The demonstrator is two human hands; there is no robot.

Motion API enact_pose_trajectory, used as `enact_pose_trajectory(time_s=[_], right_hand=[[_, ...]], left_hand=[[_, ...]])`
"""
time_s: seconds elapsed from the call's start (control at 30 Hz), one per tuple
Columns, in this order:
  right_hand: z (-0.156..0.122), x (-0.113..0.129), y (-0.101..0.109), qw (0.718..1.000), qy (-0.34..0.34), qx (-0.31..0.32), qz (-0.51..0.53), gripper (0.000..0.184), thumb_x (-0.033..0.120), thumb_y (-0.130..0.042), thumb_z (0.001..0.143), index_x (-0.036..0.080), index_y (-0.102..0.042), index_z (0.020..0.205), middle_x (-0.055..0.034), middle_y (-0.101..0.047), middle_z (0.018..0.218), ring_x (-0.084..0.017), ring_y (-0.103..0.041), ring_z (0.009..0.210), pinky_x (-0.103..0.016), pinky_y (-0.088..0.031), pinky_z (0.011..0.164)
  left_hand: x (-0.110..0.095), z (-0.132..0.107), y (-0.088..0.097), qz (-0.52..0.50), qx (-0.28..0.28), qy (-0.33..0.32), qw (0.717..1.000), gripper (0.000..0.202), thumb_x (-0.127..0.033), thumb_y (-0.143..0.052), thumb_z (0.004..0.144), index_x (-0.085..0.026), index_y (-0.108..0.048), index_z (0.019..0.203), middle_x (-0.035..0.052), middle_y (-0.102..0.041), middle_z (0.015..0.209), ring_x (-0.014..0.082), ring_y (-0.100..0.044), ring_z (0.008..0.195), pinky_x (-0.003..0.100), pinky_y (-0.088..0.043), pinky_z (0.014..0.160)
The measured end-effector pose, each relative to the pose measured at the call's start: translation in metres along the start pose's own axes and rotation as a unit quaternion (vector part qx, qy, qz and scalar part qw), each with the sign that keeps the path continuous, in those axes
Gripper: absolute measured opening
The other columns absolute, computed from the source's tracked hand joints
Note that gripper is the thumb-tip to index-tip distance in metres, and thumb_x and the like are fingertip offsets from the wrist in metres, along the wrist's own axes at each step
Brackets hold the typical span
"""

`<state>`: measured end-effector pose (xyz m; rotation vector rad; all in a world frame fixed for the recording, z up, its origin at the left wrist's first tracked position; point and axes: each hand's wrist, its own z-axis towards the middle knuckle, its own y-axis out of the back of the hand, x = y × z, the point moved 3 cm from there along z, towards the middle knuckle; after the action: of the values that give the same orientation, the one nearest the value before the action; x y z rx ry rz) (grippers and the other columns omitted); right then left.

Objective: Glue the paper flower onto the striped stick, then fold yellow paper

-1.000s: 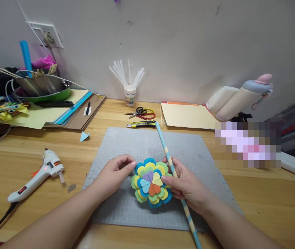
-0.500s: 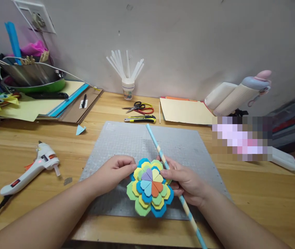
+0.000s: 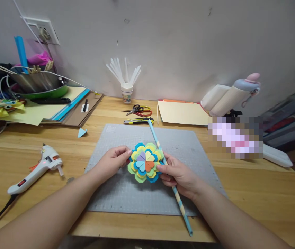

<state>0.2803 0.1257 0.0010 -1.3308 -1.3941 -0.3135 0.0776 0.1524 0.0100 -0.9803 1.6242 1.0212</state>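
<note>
Vs half a second back: paper flower (image 3: 145,162) sits further up the cutting mat (image 3: 126,197), over its middle, and looks smaller and flatter to me. Before, it was tipped up toward the camera near the mat's near edge. Striped stick (image 3: 180,204) went with it: far tip now at the mat's far edge beside the utility knife (image 3: 138,121), near tip now in frame past the mat's near edge, over the bench (image 3: 253,186). So flower and stick move as one piece, and both hands kept their grip. Left hand (image 3: 112,160) pinches the flower's left rim, thumb against fingertips. Right hand (image 3: 178,176) is curled shut round the stick, thumb laid on the flower's right rim. Glue gun (image 3: 37,169) lies well left of the mat, untouched, small red light on. Head moved too, so part of the shift may be view only. Can't tell whether the flower is fixed to the stick, since the joint is behind the petals. Can't tell whether it rests on the mat or hangs just above. Right fingers are mostly hidden under the flower. Pixelated block right of the mat is unreadable.
</note>
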Motion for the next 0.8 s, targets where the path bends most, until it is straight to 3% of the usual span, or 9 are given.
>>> enact_pose_trajectory(time_s=[0.1,0.27,0.4,0.53,0.8], right_hand=[[0.0,0.0,0.0,1.0,-0.003,0.008,0.02,0.041,0.029,-0.077,0.069,0.021,-0.05,0.099,0.0063,-0.045,0.068,-0.001,-0.024,0.045,-0.013,-0.01,0.037],[0.0,-0.002,0.0,0.997,-0.028,0.011,0.071,0.042,0.026,-0.078,0.068,0.021,-0.052,0.101,0.0069,-0.043,0.067,0.0,-0.025,0.044,-0.012,-0.012,0.036],[0.001,-0.006,0.0,0.994,-0.024,-0.011,0.105,0.04,0.024,-0.078,0.068,0.02,-0.052,0.098,0.0058,-0.045,0.072,0.0,-0.028,0.046,-0.011,-0.014,0.036],[0.003,-0.008,-0.001,0.995,0.006,-0.035,0.093,0.037,0.026,-0.078,0.068,0.019,-0.052,0.093,0.0057,-0.044,0.07,-0.001,-0.031,0.047,-0.012,-0.014,0.035],[0.003,-0.009,-0.001,0.995,-0.01,-0.006,0.104,0.031,0.026,-0.077,0.069,0.017,-0.053,0.087,0.0051,-0.044,0.069,-0.001,-0.03,0.047,-0.013,-0.013,0.036]], left_hand=[[0.003,0.002,0.0,0.0,-0.004,0.0,1.0,0.032,-0.052,-0.052,0.077,-0.02,-0.052,0.075,-0.0065,-0.042,0.057,0.0085,-0.035,0.051,0.02,-0.026,0.049],[0.001,-0.001,0.0,0.001,0.002,0.0,1.0,0.038,-0.052,-0.053,0.077,-0.019,-0.046,0.061,-0.0063,-0.039,0.052,0.0081,-0.032,0.05,0.021,-0.027,0.05],[-0.002,-0.005,0.002,-0.007,-0.026,-0.004,1.0,0.035,-0.051,-0.052,0.079,-0.019,-0.048,0.066,-0.0072,-0.036,0.053,0.0081,-0.029,0.049,0.021,-0.025,0.049],[-0.003,-0.006,0.003,-0.015,-0.07,-0.031,0.997,0.034,-0.05,-0.052,0.08,-0.019,-0.047,0.066,-0.0054,-0.04,0.059,0.0097,-0.035,0.056,0.022,-0.03,0.053],[-0.006,-0.012,0.002,-0.032,-0.09,-0.053,0.994,0.034,-0.049,-0.053,0.08,-0.019,-0.045,0.065,-0.0044,-0.043,0.064,0.0105,-0.037,0.063,0.022,-0.033,0.059]])
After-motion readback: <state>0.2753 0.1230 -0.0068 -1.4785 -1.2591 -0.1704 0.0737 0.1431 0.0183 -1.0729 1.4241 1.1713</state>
